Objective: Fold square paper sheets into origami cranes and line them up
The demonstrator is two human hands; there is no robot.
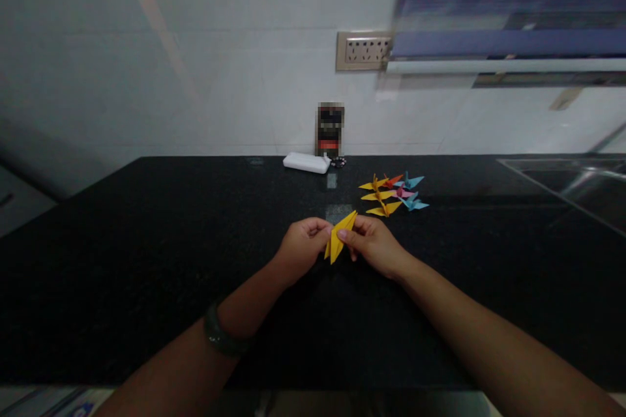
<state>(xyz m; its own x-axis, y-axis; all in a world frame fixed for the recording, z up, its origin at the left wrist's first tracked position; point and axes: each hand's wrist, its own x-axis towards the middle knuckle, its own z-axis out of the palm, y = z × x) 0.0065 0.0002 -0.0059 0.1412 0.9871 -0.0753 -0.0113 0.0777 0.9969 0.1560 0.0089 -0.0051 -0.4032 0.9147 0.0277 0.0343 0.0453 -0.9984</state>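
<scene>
Between my two hands is a folded piece of yellow origami paper (336, 245), long and pointed, tilted with its tip up to the right. My left hand (304, 244) pinches its left edge between thumb and fingers. My right hand (374, 242) grips it from the right, thumb lying on the front face and fingers behind, partly hidden. Just beyond my right hand stand several folded paper cranes: yellow ones such as the nearest yellow crane (385, 209), a red crane (391, 182), a pink crane (402, 192) and blue ones such as the blue crane (415, 203).
A white oblong case (306, 162) with a dark beaded strap (338, 161) lies at the back of the black countertop (147, 260). Behind it a blurred-out phone-like object (330, 129) leans on the wall. A socket panel (364, 51) is above, and a sink edge (552, 189) is at right.
</scene>
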